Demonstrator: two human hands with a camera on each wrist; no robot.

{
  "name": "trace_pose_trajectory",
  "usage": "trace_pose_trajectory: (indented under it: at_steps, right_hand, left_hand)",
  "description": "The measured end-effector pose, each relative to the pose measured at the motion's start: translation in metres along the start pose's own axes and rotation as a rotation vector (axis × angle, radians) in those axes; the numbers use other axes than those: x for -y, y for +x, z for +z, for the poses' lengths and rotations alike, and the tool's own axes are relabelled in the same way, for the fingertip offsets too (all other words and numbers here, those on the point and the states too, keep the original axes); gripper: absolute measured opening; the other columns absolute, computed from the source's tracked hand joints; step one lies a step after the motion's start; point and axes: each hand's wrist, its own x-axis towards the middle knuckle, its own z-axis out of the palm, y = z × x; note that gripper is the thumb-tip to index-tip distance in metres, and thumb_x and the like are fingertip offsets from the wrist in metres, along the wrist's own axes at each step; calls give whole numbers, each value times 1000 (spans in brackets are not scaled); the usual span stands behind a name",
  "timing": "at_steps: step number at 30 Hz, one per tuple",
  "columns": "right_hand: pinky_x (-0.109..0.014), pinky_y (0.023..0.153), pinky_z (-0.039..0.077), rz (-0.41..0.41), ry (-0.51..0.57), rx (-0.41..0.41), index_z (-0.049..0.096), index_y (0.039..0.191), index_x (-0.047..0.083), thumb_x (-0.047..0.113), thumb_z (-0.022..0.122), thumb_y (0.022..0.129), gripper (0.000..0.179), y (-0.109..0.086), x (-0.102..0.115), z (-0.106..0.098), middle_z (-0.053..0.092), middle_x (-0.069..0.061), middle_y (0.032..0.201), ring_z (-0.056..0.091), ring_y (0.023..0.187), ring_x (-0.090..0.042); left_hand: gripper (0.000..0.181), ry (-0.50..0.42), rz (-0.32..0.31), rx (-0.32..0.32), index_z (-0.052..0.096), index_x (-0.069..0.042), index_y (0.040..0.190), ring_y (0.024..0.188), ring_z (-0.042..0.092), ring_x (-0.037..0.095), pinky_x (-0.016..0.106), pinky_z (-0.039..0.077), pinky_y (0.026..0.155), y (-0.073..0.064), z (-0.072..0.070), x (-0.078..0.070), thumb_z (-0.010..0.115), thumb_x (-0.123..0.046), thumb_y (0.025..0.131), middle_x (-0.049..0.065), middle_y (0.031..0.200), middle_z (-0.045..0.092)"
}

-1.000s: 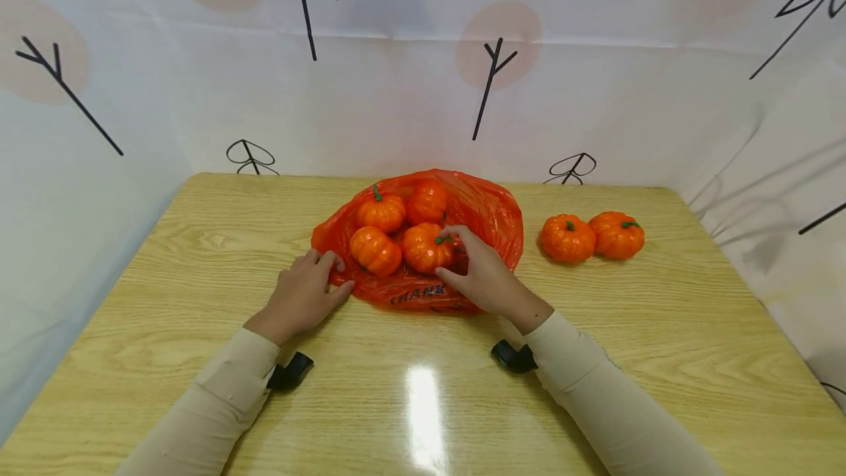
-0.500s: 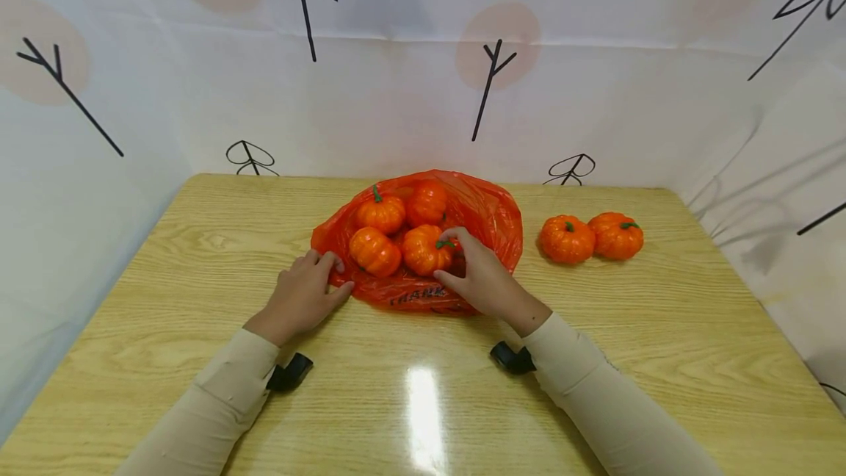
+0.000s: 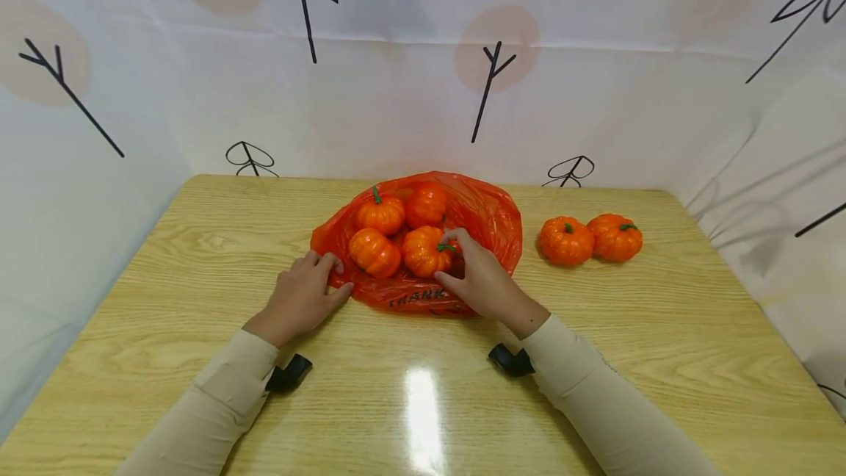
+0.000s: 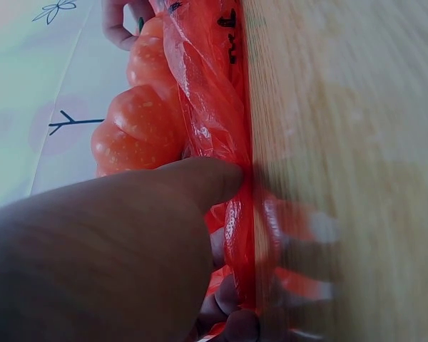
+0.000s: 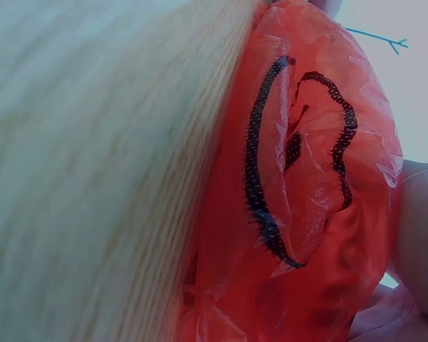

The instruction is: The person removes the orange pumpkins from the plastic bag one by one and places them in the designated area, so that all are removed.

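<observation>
An orange-red plastic bag [image 3: 485, 215] lies spread at the back middle of the table, with several small orange pumpkins inside. My left hand [image 3: 302, 294] grips its left rim; in the left wrist view the thumb [image 4: 214, 178] is bent over the plastic and other fingers show farther along it. My right hand [image 3: 485, 275] reaches in over the front right rim, thumb and forefinger around the right side of the front pumpkin [image 3: 423, 252], by its green stem. The other right fingers are hidden. In the right wrist view the bag wall [image 5: 307, 171] covers most of the hand.
Two more pumpkins [image 3: 566, 241] sit side by side on the wooden table [image 3: 218, 233], right of the bag. A white patterned cloth [image 3: 396, 94] hangs behind the table. Black devices [image 3: 510, 361] are strapped under both wrists.
Both hands, the bag and the pumpkins hold almost the same places. The view has shifted very slightly, and the printed lettering on the bag's front shows a little more clearly.
</observation>
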Motion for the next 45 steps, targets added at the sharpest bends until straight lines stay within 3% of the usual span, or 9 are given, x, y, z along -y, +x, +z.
trace_pose_trajectory:
  at_steps: [8, 19, 26, 36, 38, 39, 40, 45]
  right_hand:
    - [-43, 95, 53, -13, 15, -19, 41, 129, 12, 19, 76, 90, 53, -1, 2, -3, 62, -11, 119, 61, 104, -24]
    - [-48, 107, 45, -36, 3, -91, 43, 132, 10, 20, 77, 88, 56, -12, 1, -9, 60, -12, 129, 56, 127, -30]
    - [-49, 110, 43, -103, 5, -156, 42, 134, 8, 17, 78, 87, 59, -20, 3, -14, 56, -13, 137, 48, 138, -32]
    - [-49, 106, 45, -108, 35, -193, 44, 134, 8, 17, 77, 88, 57, -37, 5, -23, 45, -12, 152, 51, 134, -32]
    - [-48, 104, 48, -113, 34, -203, 45, 134, 8, 17, 77, 88, 56, -40, 4, -24, 45, -11, 152, 54, 130, -30]
    - [-46, 96, 53, -113, 39, -206, 45, 134, 9, 16, 77, 88, 56, -42, 4, -25, 45, -10, 152, 61, 117, -30]
    - [-45, 93, 53, -114, 37, -212, 45, 134, 8, 16, 77, 88, 56, -45, 4, -26, 45, -10, 152, 62, 114, -29]
    - [-45, 87, 55, -117, 46, -234, 46, 133, 7, 14, 77, 87, 55, -55, 1, -30, 46, -11, 151, 63, 111, -28]
  left_hand:
    - [28, -1, 5, -4, 56, -14, 102, 83, 48, 24, 41, 36, 71, 0, 0, 0, 68, -37, 92, 5, 91, 51]
    - [27, 1, 16, -12, 56, -14, 101, 82, 48, 24, 42, 36, 71, -1, 0, -1, 69, -37, 92, 5, 90, 50]
    - [27, -6, 8, -5, 56, -14, 101, 82, 47, 24, 42, 36, 72, -1, 0, 0, 68, -36, 92, 5, 90, 50]
    - [27, -9, 3, 3, 55, -15, 101, 83, 47, 24, 42, 36, 72, -1, 0, 0, 68, -36, 92, 5, 91, 50]
    - [27, -2, 4, -3, 56, -15, 101, 83, 48, 24, 43, 37, 72, -1, 0, 0, 68, -37, 92, 6, 91, 50]
    - [27, 2, 5, -6, 56, -15, 101, 84, 49, 24, 43, 37, 72, -1, 0, 0, 68, -37, 92, 6, 92, 50]
    - [27, 6, 7, -10, 56, -15, 101, 84, 49, 25, 44, 37, 72, -1, 1, 0, 68, -37, 92, 6, 92, 51]
    - [28, 16, 10, -22, 56, -14, 102, 85, 50, 26, 44, 38, 71, -1, 2, 0, 68, -37, 92, 6, 92, 51]
